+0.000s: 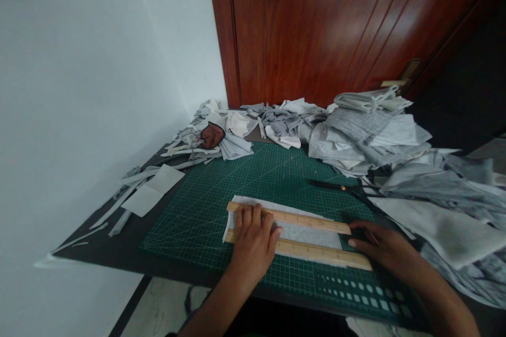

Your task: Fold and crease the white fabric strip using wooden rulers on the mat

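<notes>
A strip of light grey cloth [304, 233] lies on the green cutting mat [185, 216], with two wooden rulers across it. The far ruler [304, 219] and the near ruler [316, 251] run nearly parallel along its long edges. My left hand [253, 237] presses down on the rulers and cloth near their left end, fingers stretched out. At the right end of the far ruler, my right hand [379, 245] has its thumb and index finger around the ruler's tip. Something thin and dark red shows by its fingers, too small to name. Black scissors [342, 188] lie beyond, blades to the left.
Grey and white cloth is heaped in a large pile [356, 137] on the right. Scraps [237, 124] line the back and left edges, with a brown, black-edged piece [212, 135] among them. A pale folded piece [153, 189] lies left. A white wall and red-brown door [308, 31] stand behind.
</notes>
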`<move>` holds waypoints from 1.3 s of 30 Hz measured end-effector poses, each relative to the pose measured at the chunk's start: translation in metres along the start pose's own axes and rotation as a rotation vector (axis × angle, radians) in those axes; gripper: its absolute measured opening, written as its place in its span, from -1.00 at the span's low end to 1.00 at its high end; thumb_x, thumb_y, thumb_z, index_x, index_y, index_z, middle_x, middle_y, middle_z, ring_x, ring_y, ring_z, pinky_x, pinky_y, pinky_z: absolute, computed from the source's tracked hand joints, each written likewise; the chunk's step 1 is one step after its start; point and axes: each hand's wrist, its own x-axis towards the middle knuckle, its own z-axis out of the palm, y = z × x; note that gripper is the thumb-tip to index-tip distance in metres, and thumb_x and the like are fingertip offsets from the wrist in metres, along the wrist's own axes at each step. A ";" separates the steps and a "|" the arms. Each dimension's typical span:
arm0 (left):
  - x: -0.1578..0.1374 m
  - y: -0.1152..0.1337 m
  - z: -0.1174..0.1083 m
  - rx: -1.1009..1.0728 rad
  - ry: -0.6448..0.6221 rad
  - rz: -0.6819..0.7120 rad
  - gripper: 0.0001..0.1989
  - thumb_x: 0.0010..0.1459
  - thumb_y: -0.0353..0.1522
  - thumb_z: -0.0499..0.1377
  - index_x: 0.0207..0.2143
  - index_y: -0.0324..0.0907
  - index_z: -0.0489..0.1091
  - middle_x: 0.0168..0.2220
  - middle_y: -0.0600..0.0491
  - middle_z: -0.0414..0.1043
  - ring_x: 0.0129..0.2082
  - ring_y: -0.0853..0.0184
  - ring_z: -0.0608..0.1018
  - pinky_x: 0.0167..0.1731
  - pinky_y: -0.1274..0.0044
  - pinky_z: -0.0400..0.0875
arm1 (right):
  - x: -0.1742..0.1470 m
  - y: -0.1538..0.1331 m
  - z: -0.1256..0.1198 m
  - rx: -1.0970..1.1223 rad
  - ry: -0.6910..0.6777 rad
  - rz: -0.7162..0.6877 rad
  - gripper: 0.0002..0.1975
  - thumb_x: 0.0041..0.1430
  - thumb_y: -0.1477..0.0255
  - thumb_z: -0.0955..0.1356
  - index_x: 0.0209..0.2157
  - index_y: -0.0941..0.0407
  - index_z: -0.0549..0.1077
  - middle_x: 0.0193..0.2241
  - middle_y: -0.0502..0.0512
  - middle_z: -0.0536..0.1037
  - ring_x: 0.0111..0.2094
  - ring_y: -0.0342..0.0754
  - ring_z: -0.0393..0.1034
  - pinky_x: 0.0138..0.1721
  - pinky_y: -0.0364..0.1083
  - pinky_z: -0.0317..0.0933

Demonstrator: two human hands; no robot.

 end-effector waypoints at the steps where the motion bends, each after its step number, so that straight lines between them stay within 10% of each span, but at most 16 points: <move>1: 0.000 0.000 0.000 -0.002 0.002 -0.002 -0.88 0.37 -0.30 0.14 -0.13 -0.14 0.40 0.07 -0.12 0.33 0.12 -0.01 0.34 0.20 -0.01 0.23 | 0.000 0.001 0.000 0.005 0.007 -0.010 -0.61 0.09 0.08 0.43 -0.11 -0.02 0.63 -0.49 0.03 0.60 -0.44 0.09 0.52 -0.42 -0.06 0.35; 39: 0.002 0.003 -0.001 0.074 -0.019 0.011 -0.83 0.35 -0.30 0.18 -0.09 -0.19 0.44 0.07 -0.11 0.42 0.06 -0.02 0.39 0.15 0.05 0.32 | 0.001 -0.018 0.004 -0.167 -0.042 0.055 -0.47 0.24 0.02 0.29 0.08 0.02 0.53 -0.45 0.07 0.58 -0.37 0.15 0.55 -0.35 0.00 0.26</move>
